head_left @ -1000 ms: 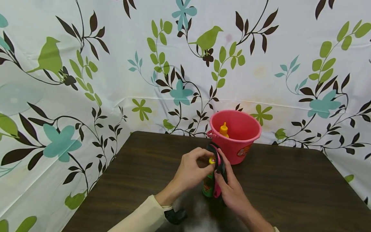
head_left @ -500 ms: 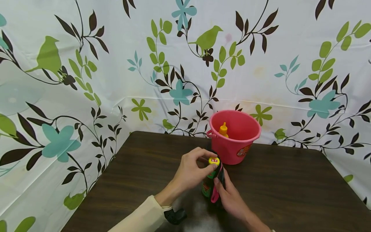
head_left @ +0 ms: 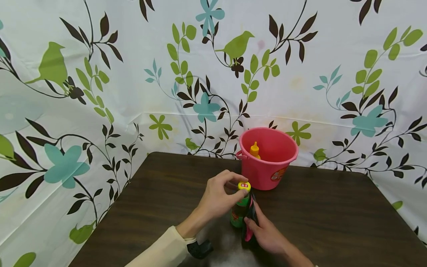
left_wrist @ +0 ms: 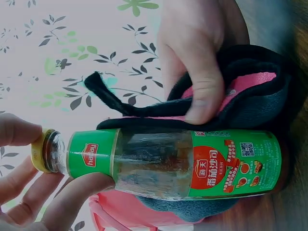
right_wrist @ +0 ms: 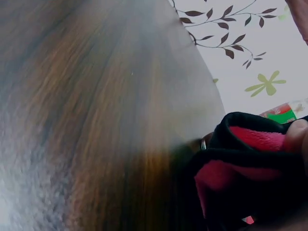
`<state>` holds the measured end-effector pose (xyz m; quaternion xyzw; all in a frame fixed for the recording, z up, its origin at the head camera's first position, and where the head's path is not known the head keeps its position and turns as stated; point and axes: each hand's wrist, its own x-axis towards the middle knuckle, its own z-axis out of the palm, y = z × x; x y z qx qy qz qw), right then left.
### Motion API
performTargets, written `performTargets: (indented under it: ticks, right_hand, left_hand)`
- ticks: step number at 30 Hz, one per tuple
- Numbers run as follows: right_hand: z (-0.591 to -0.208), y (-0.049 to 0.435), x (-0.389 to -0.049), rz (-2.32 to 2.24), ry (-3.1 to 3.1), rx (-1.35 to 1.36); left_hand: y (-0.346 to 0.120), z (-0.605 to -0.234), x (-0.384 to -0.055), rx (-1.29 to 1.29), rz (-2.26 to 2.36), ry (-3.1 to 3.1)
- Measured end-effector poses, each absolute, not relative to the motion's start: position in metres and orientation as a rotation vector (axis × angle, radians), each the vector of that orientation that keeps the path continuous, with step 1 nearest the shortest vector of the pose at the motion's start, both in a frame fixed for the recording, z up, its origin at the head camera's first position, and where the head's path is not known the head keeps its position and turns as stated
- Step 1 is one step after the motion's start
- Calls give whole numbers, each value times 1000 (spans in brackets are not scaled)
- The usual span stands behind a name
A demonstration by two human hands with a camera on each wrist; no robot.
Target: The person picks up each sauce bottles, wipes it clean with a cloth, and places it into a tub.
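The table [head_left: 317, 222] is of dark brown colour, with a grain like wood running along its top, and its far corners are rounded. Near the front edge of my view, a pale shine of light lies on the surface. Toward the back, about in the middle, a pink bucket [head_left: 261, 174] stands upright on the table, with a small label on its side. Nearer to me and slightly to the left of it, a bottle [head_left: 237, 218] with green labels and a yellow cap stands upright. Beside this bottle is a dark cloth [head_left: 247, 234] with pink lining; whether its lower edge touches the table, I cannot tell.
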<state>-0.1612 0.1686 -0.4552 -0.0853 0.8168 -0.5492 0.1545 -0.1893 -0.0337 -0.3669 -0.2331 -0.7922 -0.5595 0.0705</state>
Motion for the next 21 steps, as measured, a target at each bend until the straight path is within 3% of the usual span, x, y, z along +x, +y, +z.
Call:
performTargets:
  ticks: [11, 21]
  right_hand:
    - [-456, 172, -166, -1557, 2339, -344]
    - [-437, 160, -159, -1772, 2365, -95]
  left_hand:
    - [-36, -366, -190, -701, -1674, -2403]
    - [-34, -367, -190, -715, -1689, -2389]
